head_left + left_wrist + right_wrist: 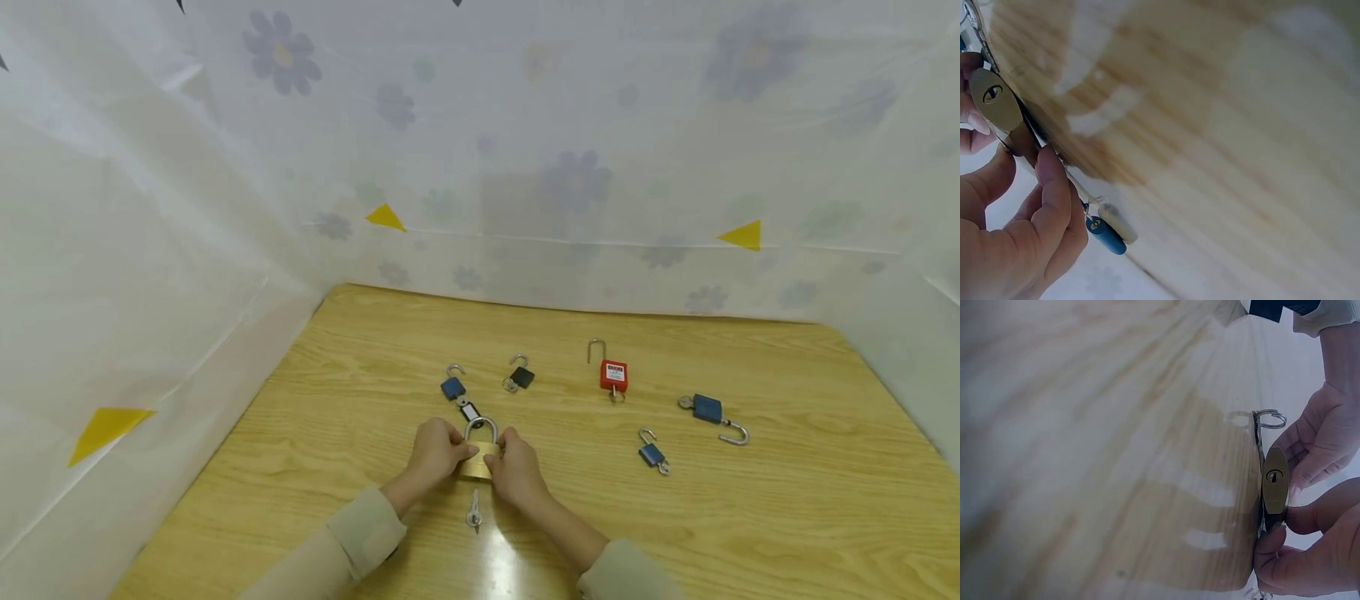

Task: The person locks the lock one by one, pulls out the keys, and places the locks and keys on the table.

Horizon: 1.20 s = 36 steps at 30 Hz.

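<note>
A large brass padlock lies near the front of the table, its silver shackle arching away from me. My left hand pinches its left side, thumb on the front face. On the opposite side, my right hand grips the body with thumb and fingers. The keyhole in the padlock's underside shows in the right wrist view, with no key in it. Just nearer to me lie silver keys on a ring. Past the shackle is a black-framed tag, attached to a small blue padlock.
Farther back on the wooden table are a black padlock and a red padlock. Two blue padlocks, one larger and one smaller, lie to the right. These have raised shackles. Flowered sheeting walls the table's back and sides.
</note>
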### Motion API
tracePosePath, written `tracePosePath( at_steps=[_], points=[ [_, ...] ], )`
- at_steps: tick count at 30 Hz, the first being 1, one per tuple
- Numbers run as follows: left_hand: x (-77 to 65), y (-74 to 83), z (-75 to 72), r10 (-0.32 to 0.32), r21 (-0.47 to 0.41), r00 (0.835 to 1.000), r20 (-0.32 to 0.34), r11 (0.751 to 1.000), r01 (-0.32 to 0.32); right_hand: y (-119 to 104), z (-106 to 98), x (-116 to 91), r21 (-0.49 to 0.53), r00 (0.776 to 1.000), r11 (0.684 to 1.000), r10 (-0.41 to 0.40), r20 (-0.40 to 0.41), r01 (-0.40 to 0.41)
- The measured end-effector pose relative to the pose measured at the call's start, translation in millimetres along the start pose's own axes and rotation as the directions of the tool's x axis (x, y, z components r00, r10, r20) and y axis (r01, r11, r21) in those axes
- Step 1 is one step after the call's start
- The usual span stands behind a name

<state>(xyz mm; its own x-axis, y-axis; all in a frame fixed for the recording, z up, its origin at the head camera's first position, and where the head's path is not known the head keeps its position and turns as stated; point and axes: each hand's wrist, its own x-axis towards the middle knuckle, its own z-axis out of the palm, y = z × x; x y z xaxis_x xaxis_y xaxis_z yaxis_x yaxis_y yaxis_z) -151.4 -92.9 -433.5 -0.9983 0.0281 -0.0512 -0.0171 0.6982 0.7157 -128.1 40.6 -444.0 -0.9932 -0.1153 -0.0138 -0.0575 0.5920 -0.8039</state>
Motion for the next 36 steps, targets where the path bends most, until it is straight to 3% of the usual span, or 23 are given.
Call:
tracePosePath(
  at_steps=[12,18,21,23,25,29,34,36],
  points=[
    [-1.4,-0.1,0.3,-0.011,0.010,1.000,0.008,1.000,0.011,-0.5,5.1,2.4,-0.057,0.999,0.998,0.038,-0.036,-0.040],
    [3.0,-2.3,-9.3,0.008,0.004,0.996,0.091,1.000,-0.008,-0.3,-2.8,6.1,-0.059,0.998,0.996,0.063,0.029,-0.062],
    [11.9,-3.3,-22.9,-0.042,0.010,0.990,0.136,0.999,0.041,-2.9,-11.4,14.3,-0.011,0.998,0.998,0.061,0.036,-0.060],
    [21.5,-2.7,-33.8,-0.126,-0.039,0.980,0.156,0.990,0.134,-6.6,-15.3,25.0,0.034,0.999,0.999,0.036,0.002,-0.036],
    [33.3,-3.4,-41.7,-0.219,-0.135,0.961,0.171,0.961,0.243,-10.7,-17.4,38.2,0.073,0.999,0.997,0.011,-0.034,-0.008],
    [62.6,-11.3,-41.6,-0.387,-0.367,0.901,0.194,0.824,0.433,-20.3,-16.3,64.1,0.163,0.999,0.986,0.040,-0.025,-0.035],
    [127.2,-66.6,-5.5,-0.470,-0.522,0.851,0.233,0.678,0.518,-27.2,-8.4,89.6,0.153,0.993,0.981,0.115,0.040,-0.119],
    [148.8,-84.8,6.1,-0.501,-0.544,0.833,0.236,0.642,0.541,-30.2,-5.3,97.5,0.132,0.987,0.980,0.141,0.078,-0.151]
  ],
)
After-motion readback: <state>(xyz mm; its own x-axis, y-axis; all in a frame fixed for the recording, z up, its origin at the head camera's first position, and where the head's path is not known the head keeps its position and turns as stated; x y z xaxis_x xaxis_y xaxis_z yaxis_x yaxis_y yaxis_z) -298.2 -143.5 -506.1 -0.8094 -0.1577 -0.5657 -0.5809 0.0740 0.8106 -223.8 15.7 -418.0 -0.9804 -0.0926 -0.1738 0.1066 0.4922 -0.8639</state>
